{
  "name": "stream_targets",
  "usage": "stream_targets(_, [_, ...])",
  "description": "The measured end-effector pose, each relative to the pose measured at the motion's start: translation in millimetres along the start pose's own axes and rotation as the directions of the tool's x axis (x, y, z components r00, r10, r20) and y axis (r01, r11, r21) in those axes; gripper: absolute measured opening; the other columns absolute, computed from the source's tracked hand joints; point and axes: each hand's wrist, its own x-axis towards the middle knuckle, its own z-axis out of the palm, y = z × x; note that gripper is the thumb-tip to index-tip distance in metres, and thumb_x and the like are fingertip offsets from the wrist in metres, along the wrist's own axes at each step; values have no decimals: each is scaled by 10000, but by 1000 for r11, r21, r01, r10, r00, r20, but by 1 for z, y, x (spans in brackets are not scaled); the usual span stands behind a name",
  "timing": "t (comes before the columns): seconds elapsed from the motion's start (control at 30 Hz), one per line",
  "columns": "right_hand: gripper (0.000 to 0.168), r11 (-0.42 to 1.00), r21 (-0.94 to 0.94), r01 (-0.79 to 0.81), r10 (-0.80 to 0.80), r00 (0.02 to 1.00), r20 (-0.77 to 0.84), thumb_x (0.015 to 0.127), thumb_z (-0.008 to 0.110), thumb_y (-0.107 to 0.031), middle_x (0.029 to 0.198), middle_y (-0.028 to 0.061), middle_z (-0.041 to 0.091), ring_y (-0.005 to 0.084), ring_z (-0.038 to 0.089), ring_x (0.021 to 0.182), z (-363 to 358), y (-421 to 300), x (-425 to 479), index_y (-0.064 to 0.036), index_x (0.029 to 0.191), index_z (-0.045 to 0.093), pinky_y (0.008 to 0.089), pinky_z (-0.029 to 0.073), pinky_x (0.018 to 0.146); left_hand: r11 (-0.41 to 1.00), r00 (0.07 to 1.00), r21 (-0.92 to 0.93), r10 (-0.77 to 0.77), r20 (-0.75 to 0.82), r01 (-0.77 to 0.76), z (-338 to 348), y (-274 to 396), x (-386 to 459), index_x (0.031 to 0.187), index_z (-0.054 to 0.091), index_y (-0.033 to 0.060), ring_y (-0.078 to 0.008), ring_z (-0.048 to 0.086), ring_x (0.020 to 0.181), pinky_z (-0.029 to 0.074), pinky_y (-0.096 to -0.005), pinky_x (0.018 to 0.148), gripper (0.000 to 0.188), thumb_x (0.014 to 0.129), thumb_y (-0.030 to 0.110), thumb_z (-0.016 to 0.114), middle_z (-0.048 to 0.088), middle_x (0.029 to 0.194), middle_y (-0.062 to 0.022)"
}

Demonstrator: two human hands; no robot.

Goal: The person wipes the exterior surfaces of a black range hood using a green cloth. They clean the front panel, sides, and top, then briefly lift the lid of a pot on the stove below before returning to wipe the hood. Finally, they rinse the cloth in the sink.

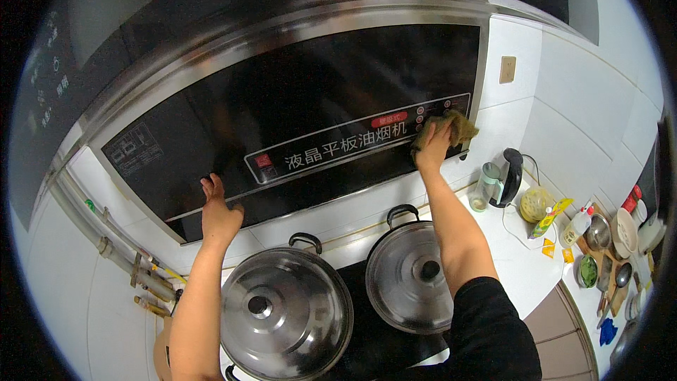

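Observation:
My right hand [435, 144] presses a greenish-brown cloth [463, 128] on the lower right of the range hood's black panel [317, 79], over part of its printed strip. My left hand [219, 214] holds nothing; its fingers are apart and rest at the panel's lower left. Below my arms, two large metal pots with lids stand on the black cooktop [370, 301]. The left pot's lid [296, 328] shows whole, while my right arm partly hides the right pot's lid [396, 275].
Right of the cooktop, a white counter [508, 259] holds a clear jug [484, 190], a black-handled kettle [510, 177], a yellow bowl [534, 203], bottles and utensils. Pipes [121, 262] run down the left wall. A socket [508, 69] is on the back wall.

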Motion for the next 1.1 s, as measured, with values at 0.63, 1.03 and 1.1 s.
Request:
stream_targets(0.63, [453, 851, 129, 510, -479, 650, 591, 961, 347, -451, 1218, 92, 616, 387, 531, 1163, -52, -155, -125, -169, 1179, 627, 656, -30, 1097, 996, 1000, 87, -6, 24, 3, 4, -12, -1, 1497, 122, 43, -414, 230, 1378, 306, -380, 1096, 909, 753, 166, 629, 77, 1501, -332])
stream_targets(1.03, [359, 466, 607, 644, -885, 329, 330, 845, 531, -379, 1173, 41, 646, 228, 388, 1339, -56, -212, -149, -116, 1025, 697, 591, 114, 1132, 998, 993, 60, -19, 120, 12, -10, -11, -3, 1483, 106, -13, -381, 110, 1432, 178, -417, 1151, 913, 765, 150, 646, 122, 1495, -341])
stream_targets(1.1, [344, 470, 507, 722, -870, 283, 403, 822, 538, -351, 1165, 40, 651, 233, 408, 1325, -57, -169, -128, -97, 977, 711, 599, 124, 1126, 999, 994, 54, -14, 110, 8, -9, -15, -4, 1485, 100, -9, -377, 107, 1433, 175, -435, 1150, 917, 764, 146, 646, 123, 1499, -333])
